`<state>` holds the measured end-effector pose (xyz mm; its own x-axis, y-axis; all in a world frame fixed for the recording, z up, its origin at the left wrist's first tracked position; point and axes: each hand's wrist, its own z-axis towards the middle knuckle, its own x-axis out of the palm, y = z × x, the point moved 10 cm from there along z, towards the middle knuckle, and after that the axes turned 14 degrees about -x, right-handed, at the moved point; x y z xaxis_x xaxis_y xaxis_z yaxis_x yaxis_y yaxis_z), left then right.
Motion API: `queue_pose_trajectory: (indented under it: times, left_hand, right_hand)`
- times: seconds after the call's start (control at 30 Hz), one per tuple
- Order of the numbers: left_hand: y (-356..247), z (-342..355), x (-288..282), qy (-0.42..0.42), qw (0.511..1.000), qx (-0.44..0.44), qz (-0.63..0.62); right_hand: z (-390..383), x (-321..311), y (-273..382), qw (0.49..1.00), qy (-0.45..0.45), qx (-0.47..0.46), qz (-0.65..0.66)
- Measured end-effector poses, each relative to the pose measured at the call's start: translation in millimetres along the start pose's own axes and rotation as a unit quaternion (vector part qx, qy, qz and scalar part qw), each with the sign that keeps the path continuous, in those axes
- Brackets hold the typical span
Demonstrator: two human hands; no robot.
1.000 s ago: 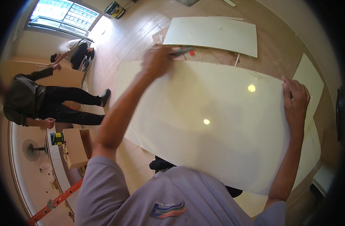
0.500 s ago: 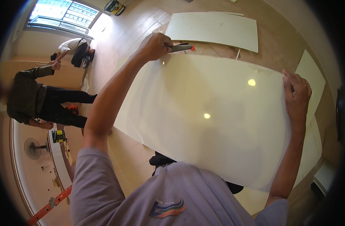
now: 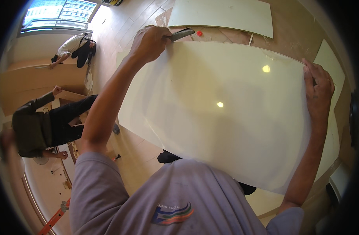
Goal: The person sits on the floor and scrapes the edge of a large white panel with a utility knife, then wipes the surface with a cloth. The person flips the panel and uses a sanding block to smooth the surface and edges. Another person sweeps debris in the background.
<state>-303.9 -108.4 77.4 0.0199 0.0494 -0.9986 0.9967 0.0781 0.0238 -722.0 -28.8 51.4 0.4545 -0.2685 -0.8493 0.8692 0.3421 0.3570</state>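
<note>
A large glossy white panel (image 3: 211, 129) lies in front of me, its near edge against my body. My left hand (image 3: 150, 44) is closed round a slim grey tool (image 3: 182, 34), held at the panel's far left edge and pointing right; its exact kind is not clear. Just past the tool's tip, a small round red thing (image 3: 199, 33) sits beyond the panel. At the far right corner my right hand (image 3: 319, 84) grips the panel's edge, thumb on top and fingers along the side.
Another white panel (image 3: 222, 13) lies on the floor beyond, with more white sheets (image 3: 331, 66) at the right. To the left, one person (image 3: 34, 129) stands and another (image 3: 75, 49) bends over a brown board (image 3: 27, 84). An orange level-like bar (image 3: 54, 221) is at lower left.
The view has shifted slightly. The grey tool's tip now tilts up and sits left of the red thing. My right hand keeps its grip at the corner. The standing person has moved.
</note>
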Motion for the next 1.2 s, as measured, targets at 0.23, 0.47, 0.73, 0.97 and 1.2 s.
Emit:
queue_pose_trajectory:
  times: [0.23,0.47,0.73,0.97,1.2]
  left_hand:
    - [51,51,-13,-0.017,0.995,-0.074,-0.066]
    - [88,62,19,-0.047,0.996,-0.074,-0.014]
    - [18,29,4,-0.085,0.993,0.030,-0.074]
    - [15,5,3,-0.117,0.990,0.014,-0.076]
    - [45,-5,7,-0.078,0.996,-0.002,-0.052]
  right_hand:
    - [25,10,-8,0.999,-0.001,-0.028,-0.041]
    - [36,32,-10,1.000,0.019,0.000,-0.014]
    - [34,22,8,1.000,0.000,-0.015,-0.017]
    - [19,12,10,1.000,0.013,-0.009,-0.004]
    - [1,9,14,1.000,0.020,0.004,-0.002]
